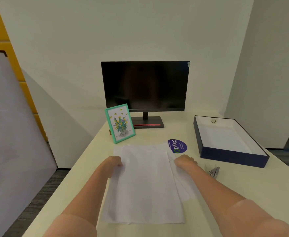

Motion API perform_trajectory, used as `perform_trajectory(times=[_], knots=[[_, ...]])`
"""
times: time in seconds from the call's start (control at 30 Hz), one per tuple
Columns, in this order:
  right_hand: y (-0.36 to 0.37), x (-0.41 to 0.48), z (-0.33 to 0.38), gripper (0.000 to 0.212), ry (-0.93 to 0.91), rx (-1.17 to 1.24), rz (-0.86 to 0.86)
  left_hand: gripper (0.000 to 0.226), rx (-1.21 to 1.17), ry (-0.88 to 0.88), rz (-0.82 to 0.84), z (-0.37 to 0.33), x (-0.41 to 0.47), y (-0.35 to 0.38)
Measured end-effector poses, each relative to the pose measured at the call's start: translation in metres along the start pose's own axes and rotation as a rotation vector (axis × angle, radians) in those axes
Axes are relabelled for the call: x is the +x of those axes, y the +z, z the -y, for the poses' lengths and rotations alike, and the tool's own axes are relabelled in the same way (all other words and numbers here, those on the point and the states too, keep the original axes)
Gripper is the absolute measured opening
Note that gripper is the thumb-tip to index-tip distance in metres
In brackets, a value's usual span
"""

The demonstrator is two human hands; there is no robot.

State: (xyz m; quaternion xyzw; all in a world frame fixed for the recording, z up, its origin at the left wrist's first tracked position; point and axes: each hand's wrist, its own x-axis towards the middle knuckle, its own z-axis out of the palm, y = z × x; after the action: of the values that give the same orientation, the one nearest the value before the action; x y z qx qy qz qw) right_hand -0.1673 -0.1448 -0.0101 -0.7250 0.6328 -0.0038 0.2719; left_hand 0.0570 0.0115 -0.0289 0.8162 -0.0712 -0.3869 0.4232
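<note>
Paper sheets (145,182) hide fingertips of left hand (113,162) and right hand (185,161).

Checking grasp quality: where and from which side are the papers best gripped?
The papers lie flat, loose and fanned: grip the long side edges, one from each side, near the far end, as the left hand and right hand do.

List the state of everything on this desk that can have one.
Papers: uneven stack, flat on desk.
Left hand: grips papers' left edge.
Right hand: grips papers' right edge.
Monitor: off, screen dark.
Frame: standing.
Box: open, no lid on.
Clip: lying apart from papers.
</note>
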Motion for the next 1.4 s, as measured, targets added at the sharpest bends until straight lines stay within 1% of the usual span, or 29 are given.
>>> perform_trajectory(times=[0.03,0.1,0.17,0.2,0.27,0.3,0.37,0.47,0.53,0.57,0.63,0.67,0.73,0.77,0.8,0.87,0.9,0.93,1.03,1.07,1.13,1.23,1.3,1.4], knots=[[-0.001,-0.002,0.001,0.041,-0.004,0.022,0.013,0.019,-0.012,0.009,-0.001,0.001,-0.004,0.001],[0.001,0.000,0.004,0.035,-0.012,0.069,0.024,0.006,-0.034,0.026,0.005,0.000,-0.015,0.005],[0.004,-0.001,0.007,0.033,-0.031,0.111,0.011,0.012,-0.033,0.039,-0.012,-0.001,-0.018,0.008],[0.005,-0.001,0.010,0.034,-0.032,0.142,0.010,0.012,-0.027,0.048,-0.020,-0.002,-0.019,0.009],[0.005,-0.001,0.012,0.033,-0.049,0.201,0.047,0.019,-0.008,0.066,-0.030,-0.004,-0.020,0.012],[0.006,0.000,0.013,0.028,-0.067,0.218,0.073,0.023,-0.003,0.073,-0.031,-0.004,-0.019,0.013],[0.009,0.000,0.015,0.017,-0.093,0.240,0.129,0.022,0.002,0.087,-0.054,-0.005,-0.021,0.015],[0.019,0.006,0.018,0.012,-0.111,0.215,0.142,0.018,0.012,0.098,-0.076,-0.005,-0.021,0.017],[0.022,0.005,0.022,0.011,-0.112,0.247,0.172,0.016,0.014,0.104,-0.081,-0.005,-0.025,0.018],[0.020,-0.002,0.025,0.014,-0.119,0.284,0.201,0.017,0.019,0.103,-0.083,-0.006,-0.026,0.019],[0.017,-0.011,0.027,0.032,-0.122,0.347,0.254,0.020,0.033,0.097,-0.085,-0.005,-0.029,0.020],[0.016,-0.013,0.027,0.036,-0.118,0.354,0.265,0.020,0.046,0.097,-0.086,-0.006,-0.032,0.020],[0.013,-0.018,0.026,0.035,-0.114,0.343,0.315,0.021,0.088,0.095,-0.087,-0.007,-0.037,0.018],[0.011,-0.019,0.026,0.036,-0.096,0.374,0.348,0.021,0.095,0.101,-0.084,-0.009,-0.039,0.016],[0.007,-0.019,0.028,0.040,-0.087,0.405,0.364,0.021,0.078,0.119,-0.082,-0.012,-0.042,0.014],[0.000,-0.006,0.030,0.048,-0.088,0.473,0.396,0.020,-0.013,0.191,-0.089,-0.023,-0.051,0.010],[-0.007,-0.003,0.033,0.047,-0.096,0.513,0.399,0.022,-0.067,0.252,-0.109,-0.030,-0.055,0.007],[-0.018,-0.011,0.037,0.045,-0.114,0.551,0.391,0.027,-0.119,0.323,-0.139,-0.038,-0.060,0.004],[-0.052,-0.035,0.051,0.027,-0.222,0.728,0.365,0.036,-0.214,0.507,-0.270,-0.059,-0.085,-0.006],[-0.060,-0.042,0.054,0.027,-0.259,0.781,0.366,0.035,-0.224,0.547,-0.316,-0.064,-0.095,-0.008],[-0.072,-0.056,0.058,0.032,-0.351,0.854,0.358,0.028,-0.230,0.644,-0.390,-0.069,-0.118,-0.012],[-0.077,-0.081,0.054,0.030,-0.488,0.960,0.312,0.017,-0.243,0.805,-0.466,-0.063,-0.151,-0.012],[-0.073,-0.098,0.043,0.032,-0.560,1.011,0.279,0.016,-0.256,0.886,-0.518,-0.053,-0.165,-0.009],[-0.065,-0.119,0.028,0.034,-0.640,1.053,0.158,0.019,-0.265,0.974,-0.552,-0.036,-0.175,0.000]])
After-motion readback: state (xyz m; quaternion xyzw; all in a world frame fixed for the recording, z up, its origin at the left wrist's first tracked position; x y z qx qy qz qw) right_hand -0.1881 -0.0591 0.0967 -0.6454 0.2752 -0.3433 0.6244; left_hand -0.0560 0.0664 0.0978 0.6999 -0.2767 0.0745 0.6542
